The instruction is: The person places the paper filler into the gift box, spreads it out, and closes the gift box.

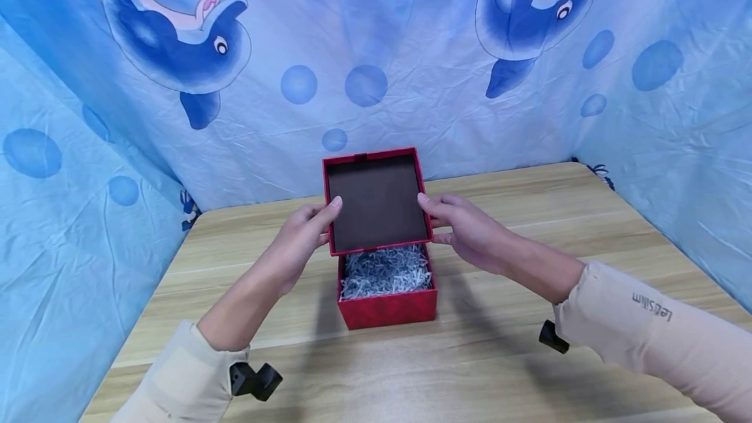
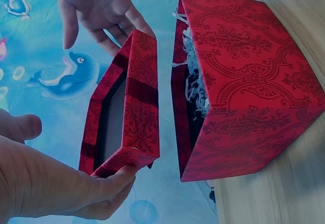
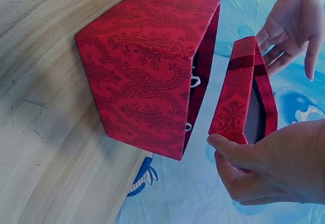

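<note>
A red box lid (image 1: 376, 204), its dark inner face showing, is held tilted above the back part of a red box (image 1: 390, 310). My left hand (image 1: 299, 237) holds the lid's left edge and my right hand (image 1: 472, 234) its right edge, thumbs on the inner side. Pale shredded paper (image 1: 388, 273) fills the open box. Seen from the left wrist, the lid (image 2: 142, 102) is apart from the patterned box (image 2: 249, 66), with fingers under its side. In the right wrist view, fingertips touch a corner of the lid (image 3: 234, 94).
Below everything is a wood-grain table (image 1: 235, 318). A blue curtain (image 1: 399, 129) printed with dolphins and bubbles hangs behind it and along both sides. A black wrist device (image 1: 255, 380) is on the left sleeve, another (image 1: 554, 337) by the right sleeve.
</note>
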A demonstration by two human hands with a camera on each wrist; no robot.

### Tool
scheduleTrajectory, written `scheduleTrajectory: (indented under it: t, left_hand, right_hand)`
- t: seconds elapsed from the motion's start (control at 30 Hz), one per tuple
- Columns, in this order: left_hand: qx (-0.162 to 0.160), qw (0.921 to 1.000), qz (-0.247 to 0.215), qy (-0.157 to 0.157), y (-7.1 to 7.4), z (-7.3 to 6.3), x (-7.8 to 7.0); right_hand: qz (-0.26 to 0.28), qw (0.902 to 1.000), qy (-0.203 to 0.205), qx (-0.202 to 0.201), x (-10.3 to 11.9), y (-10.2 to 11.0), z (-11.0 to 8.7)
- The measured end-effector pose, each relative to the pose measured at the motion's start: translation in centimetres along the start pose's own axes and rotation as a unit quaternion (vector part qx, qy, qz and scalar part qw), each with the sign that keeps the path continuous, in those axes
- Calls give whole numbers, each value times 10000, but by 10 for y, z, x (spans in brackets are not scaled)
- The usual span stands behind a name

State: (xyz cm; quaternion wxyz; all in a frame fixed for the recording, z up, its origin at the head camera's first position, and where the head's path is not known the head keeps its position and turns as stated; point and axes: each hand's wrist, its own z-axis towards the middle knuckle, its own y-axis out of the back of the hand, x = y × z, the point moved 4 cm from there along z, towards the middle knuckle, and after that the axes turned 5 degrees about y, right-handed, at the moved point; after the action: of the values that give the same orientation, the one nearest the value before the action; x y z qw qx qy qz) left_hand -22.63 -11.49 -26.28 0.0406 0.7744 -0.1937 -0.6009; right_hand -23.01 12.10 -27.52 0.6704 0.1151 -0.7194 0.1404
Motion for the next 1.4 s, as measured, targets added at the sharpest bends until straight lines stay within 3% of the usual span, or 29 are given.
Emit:
scheduleTrajectory:
  t: [0.4, 0.9, 1.4]
  left_hand:
    - [-8, 9999, -99, -44, 0, -2, -2]
    - [209, 9922, -701, -1005, -1, -1, -11]
    - [-193, 9914, -929, -903, 3, -2, -10]
  right_hand:
    - [245, 9992, 316, -28, 1, 2, 1]
    - [464, 9958, 744, 255, 2, 9, 2]
    - [598, 9944, 853, 175, 4, 12, 3]
